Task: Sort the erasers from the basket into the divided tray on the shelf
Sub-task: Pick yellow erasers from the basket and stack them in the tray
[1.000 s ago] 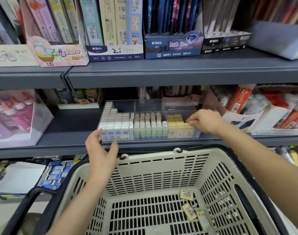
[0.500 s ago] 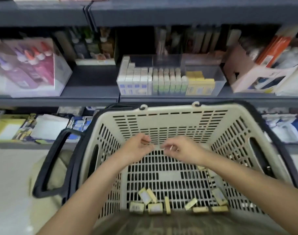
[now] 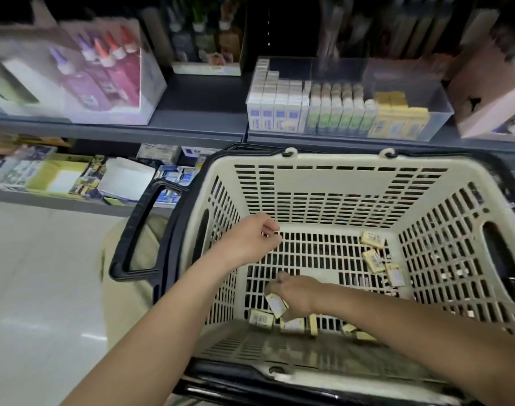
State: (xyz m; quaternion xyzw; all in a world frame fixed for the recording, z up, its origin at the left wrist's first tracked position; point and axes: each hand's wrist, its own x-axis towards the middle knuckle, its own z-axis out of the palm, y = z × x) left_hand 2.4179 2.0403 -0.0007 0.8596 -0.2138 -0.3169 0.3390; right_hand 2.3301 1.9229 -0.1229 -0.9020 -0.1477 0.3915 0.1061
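A beige slotted basket [image 3: 332,177] stands in front of the shelf. Several yellow erasers lie on its floor: a group near the front wall [image 3: 262,317] and three by the right wall [image 3: 375,260]. My right hand [image 3: 294,291] is low in the basket, fingers closed on one yellow eraser [image 3: 275,304]. My left hand [image 3: 250,240] hovers above the basket's left side, fingers loosely curled, nothing seen in it. The clear divided tray [image 3: 437,112] on the shelf holds white-blue, green and yellow erasers in rows.
A black handle [image 3: 133,238] sticks out from the basket's left. A clear box of glue bottles [image 3: 104,71] stands left on the shelf, a cardboard box [image 3: 490,92] right of the tray. Stationery packs [image 3: 74,177] fill the lower shelf.
Both hands left the tray and came down into the basket. My right hand dropped to the floor and closed on a yellow eraser. The view tilted down.
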